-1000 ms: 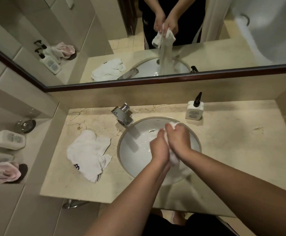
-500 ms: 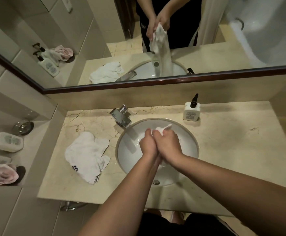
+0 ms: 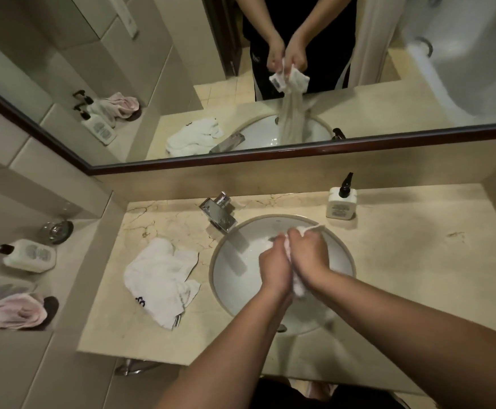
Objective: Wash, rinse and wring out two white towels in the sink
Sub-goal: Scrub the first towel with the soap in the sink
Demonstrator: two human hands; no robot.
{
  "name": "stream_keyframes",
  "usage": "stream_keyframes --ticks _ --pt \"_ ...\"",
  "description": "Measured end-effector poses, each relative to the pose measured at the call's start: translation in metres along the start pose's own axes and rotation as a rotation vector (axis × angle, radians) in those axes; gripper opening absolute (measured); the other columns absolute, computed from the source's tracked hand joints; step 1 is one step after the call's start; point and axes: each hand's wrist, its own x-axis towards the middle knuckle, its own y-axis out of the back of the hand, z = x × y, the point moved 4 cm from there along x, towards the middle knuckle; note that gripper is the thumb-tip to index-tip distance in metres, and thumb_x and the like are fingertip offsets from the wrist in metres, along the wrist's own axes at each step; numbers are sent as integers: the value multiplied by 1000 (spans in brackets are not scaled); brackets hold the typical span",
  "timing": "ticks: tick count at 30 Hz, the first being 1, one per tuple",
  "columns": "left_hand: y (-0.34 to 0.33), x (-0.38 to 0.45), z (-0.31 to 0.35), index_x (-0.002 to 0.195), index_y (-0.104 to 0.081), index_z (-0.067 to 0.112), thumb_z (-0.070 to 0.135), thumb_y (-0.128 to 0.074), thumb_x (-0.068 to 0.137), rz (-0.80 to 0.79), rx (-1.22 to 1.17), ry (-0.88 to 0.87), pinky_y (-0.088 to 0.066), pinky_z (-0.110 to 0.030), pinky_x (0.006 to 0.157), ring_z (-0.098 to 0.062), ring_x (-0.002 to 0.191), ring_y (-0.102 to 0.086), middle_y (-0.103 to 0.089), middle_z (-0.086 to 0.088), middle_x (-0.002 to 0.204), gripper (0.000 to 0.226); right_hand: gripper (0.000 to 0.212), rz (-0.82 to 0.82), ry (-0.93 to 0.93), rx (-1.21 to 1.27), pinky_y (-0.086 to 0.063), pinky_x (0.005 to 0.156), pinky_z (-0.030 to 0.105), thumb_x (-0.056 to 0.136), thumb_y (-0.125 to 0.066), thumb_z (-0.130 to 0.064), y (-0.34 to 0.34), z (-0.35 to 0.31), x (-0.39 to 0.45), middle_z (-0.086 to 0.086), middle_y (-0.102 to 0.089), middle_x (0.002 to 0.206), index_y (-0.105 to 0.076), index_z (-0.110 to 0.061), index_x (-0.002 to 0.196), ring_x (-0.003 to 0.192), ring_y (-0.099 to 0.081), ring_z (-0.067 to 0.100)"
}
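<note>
Presently, in the head view, the following items are showing.

Item one: a left hand point(image 3: 273, 268) and a right hand point(image 3: 308, 250), pressed side by side over the round white sink point(image 3: 229, 278). Both are curling their fingers round the wet towel point(image 3: 298, 286), which is bunched between the palms; a white corner is sticking out above the right hand toward the far rim, and a lump is showing below the wrists. Both forearms are reaching in from the lower edge.

Item two: a second towel point(image 3: 161, 278), white with dark lettering at one edge, is lying crumpled on the marble counter point(image 3: 403, 261) just left of the sink, apart from both hands.

Item three: a chrome faucet point(image 3: 218, 212) is standing at the sink's far left rim, its spout pointing over the basin.

Item four: a white pump bottle point(image 3: 341, 200) with a black pump is standing upright on the counter behind the sink, to the right.

Item five: on the lower side ledge to the left, another pump bottle point(image 3: 30, 255) is lying near a small metal dish point(image 3: 56, 231), with a pink cloth point(image 3: 13, 315) nearer the camera.

Item six: a dark-framed mirror point(image 3: 270, 156) above the counter is reflecting the same hands gripping the towel, its length hanging down into the sink.
</note>
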Motion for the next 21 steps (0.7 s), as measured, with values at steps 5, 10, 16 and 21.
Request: stream_keyframes --ticks 5,10,16,21 --pt "0 6 1 80 -64 9 28 -50 101 10 -2 22 -46 -17 49 -19 65 -63 -67 -9 72 32 32 -24 61 -45 -50 67 35 93 -54 -28 -3 -5 -2 12 -69 76 -66 -2 79 74 -66 31" --pt "4 16 6 71 -58 10 28 -51 99 64 -48 34 -44 -20 47 -19 59 -61 -61 -8 66 33 26 -63 41 -15 -41 56 27 94 -54 -28 -7 -7 -11 8 -67 77 -62 -5 86 73 -65 25" --pt "-12 13 -1 78 -68 11 29 -53 99 -37 21 17 -46 -20 49 -12 56 -67 -70 -2 63 32 30 79 -54 27 -51 71 39 91 -52 -30 9 -1 15 17 -69 81 -61 -2 85 80 -66 35" --pt "-9 27 -1 72 -55 9 21 -48 101 1 8 30 -42 -15 42 -15 55 -58 -57 -1 53 32 32 -3 61 -23 -47 66 36 95 -54 -30 1 -3 -11 14 -67 75 -59 -5 75 75 -64 32"
